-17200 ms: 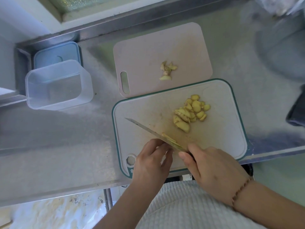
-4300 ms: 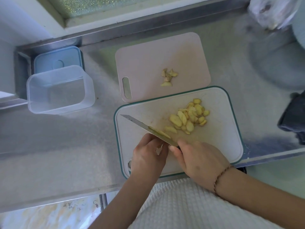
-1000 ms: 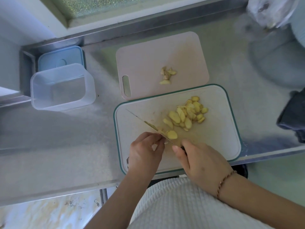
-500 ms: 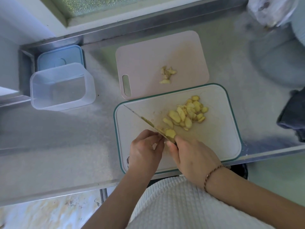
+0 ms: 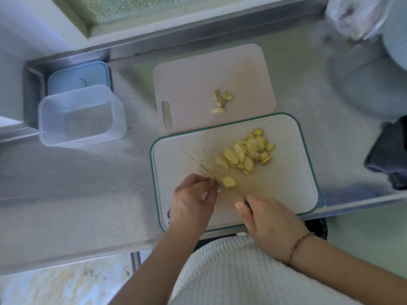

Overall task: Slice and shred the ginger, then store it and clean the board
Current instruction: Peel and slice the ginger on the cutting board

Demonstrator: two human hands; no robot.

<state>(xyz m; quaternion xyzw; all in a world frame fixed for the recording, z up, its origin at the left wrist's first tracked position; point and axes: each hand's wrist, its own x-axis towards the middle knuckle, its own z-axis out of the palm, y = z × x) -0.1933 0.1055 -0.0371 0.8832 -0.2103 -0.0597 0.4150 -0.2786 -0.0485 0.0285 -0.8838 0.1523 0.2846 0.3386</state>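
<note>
A white cutting board with a teal rim lies in front of me, with a pile of yellow ginger slices on it. My right hand grips the handle of a knife whose blade runs up and left across the board. A fresh ginger slice lies against the blade. My left hand pinches a small remaining ginger piece just left of the blade; that piece is mostly hidden by my fingers.
A pink cutting board behind holds a few ginger trimmings. An open clear plastic container stands at the left, its blue lid behind it. A dark cloth lies at the right, a plastic bag at the far right.
The knife has drawn back toward me and my right hand has moved down and right. The new slice stays beside the blade. My left hand has barely moved.
</note>
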